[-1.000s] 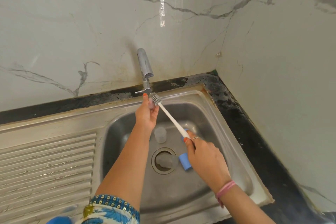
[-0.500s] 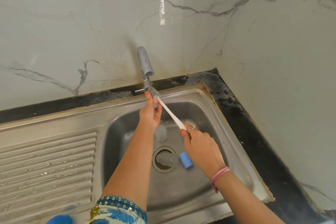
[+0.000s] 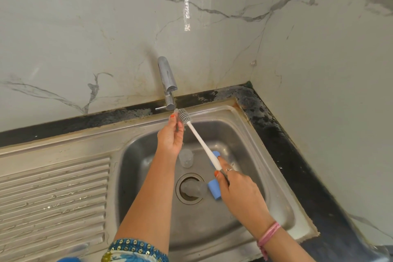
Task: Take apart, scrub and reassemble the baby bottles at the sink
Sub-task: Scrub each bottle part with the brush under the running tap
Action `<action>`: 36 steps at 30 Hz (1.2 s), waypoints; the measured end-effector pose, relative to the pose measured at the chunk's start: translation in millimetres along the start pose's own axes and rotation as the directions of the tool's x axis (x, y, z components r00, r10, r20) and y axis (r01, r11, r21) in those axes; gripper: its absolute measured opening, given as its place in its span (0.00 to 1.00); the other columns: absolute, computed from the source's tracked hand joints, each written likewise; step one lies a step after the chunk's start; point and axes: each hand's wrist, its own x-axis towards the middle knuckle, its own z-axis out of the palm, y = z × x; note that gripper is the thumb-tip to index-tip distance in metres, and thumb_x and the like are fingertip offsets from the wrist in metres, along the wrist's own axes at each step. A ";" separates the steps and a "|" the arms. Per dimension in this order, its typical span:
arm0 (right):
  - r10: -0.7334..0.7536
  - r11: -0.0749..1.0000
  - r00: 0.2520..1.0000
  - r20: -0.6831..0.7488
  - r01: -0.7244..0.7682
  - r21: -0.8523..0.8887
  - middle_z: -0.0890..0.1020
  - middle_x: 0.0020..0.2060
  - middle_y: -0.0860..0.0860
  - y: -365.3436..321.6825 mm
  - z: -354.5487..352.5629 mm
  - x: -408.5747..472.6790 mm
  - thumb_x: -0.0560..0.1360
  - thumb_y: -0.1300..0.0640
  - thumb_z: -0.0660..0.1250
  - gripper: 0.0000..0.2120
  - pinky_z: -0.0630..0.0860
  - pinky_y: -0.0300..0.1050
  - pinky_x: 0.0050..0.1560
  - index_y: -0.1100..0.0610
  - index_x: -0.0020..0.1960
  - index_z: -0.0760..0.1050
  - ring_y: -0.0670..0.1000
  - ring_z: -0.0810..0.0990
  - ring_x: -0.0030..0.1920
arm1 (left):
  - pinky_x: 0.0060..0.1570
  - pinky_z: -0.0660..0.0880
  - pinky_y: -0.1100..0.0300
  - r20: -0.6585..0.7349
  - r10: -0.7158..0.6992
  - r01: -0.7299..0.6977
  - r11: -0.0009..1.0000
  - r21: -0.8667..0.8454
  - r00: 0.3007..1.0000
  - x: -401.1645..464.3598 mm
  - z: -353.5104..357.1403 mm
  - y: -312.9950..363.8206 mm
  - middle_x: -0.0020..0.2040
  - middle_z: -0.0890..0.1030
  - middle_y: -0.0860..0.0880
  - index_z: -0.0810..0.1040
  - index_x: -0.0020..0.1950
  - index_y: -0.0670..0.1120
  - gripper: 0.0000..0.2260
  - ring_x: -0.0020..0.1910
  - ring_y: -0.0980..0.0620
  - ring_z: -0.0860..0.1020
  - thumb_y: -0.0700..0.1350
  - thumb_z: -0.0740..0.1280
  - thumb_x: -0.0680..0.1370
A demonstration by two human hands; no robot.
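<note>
The bottle brush (image 3: pixel 201 140) slants up from my right hand (image 3: pixel 238 189), its grey bristle head just under the tap (image 3: pixel 168 83) spout. To rinse it well, I judge I should turn the handle so the water reaches every side. My right fingers are curled around the white handle's lower end. My left hand (image 3: pixel 172 136) is up beside the bristles, fingers straight and loose, holding nothing. Below the tap, clear bottle parts (image 3: pixel 186 158) and a blue piece (image 3: pixel 214 191) lie in the sink (image 3: pixel 244 112) by the drain.
</note>
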 end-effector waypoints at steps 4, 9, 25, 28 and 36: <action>0.009 0.998 1.000 0.011 -0.010 0.069 0.73 0.32 0.44 4.7 -5.4 6.2 0.82 0.47 0.55 0.20 0.68 0.40 0.36 0.43 0.74 0.64 0.45 0.72 0.33 | 0.34 0.75 0.69 0.006 -0.022 0.021 0.995 0.092 1.000 1.3 7.9 2.6 0.44 0.85 0.48 0.79 0.51 0.40 0.04 0.38 0.59 0.81 0.38 0.65 0.79; 0.025 0.996 0.997 0.070 -0.031 0.083 0.80 0.42 0.51 11.5 -17.4 35.1 0.82 0.46 0.55 0.19 0.76 0.48 0.46 0.43 0.72 0.67 0.53 0.78 0.42 | 0.33 0.70 0.68 0.005 -0.032 0.028 0.938 0.346 0.999 2.0 11.0 15.3 0.36 0.82 0.53 0.80 0.50 0.43 0.05 0.33 0.60 0.72 0.40 0.64 0.80; -0.106 0.988 0.993 0.047 0.110 -0.104 0.76 0.40 0.49 13.2 -7.6 21.9 0.83 0.46 0.53 0.20 0.74 0.45 0.40 0.42 0.74 0.61 0.51 0.77 0.40 | 0.46 0.70 0.59 -0.217 0.034 0.045 0.936 0.349 0.976 9.4 -1.3 23.0 0.35 0.74 0.55 0.80 0.45 0.51 0.05 0.32 0.58 0.69 0.50 0.68 0.78; -0.079 0.994 0.995 0.054 0.083 -0.075 0.74 0.38 0.47 15.8 -4.6 9.7 0.83 0.45 0.53 0.21 0.75 0.45 0.40 0.41 0.75 0.60 0.50 0.76 0.38 | 0.49 0.71 0.57 -0.181 0.034 0.039 0.921 0.388 0.983 12.3 -1.2 27.7 0.32 0.74 0.56 0.80 0.42 0.50 0.08 0.32 0.58 0.70 0.53 0.69 0.77; 0.013 0.999 1.000 0.021 -0.014 0.034 0.77 0.36 0.48 5.0 -7.9 39.6 0.82 0.46 0.54 0.17 0.75 0.46 0.40 0.45 0.68 0.70 0.52 0.78 0.39 | 0.43 0.68 0.60 -0.145 -0.012 0.093 0.820 0.564 0.989 9.1 9.6 15.5 0.33 0.70 0.51 0.79 0.50 0.47 0.04 0.30 0.56 0.64 0.43 0.65 0.80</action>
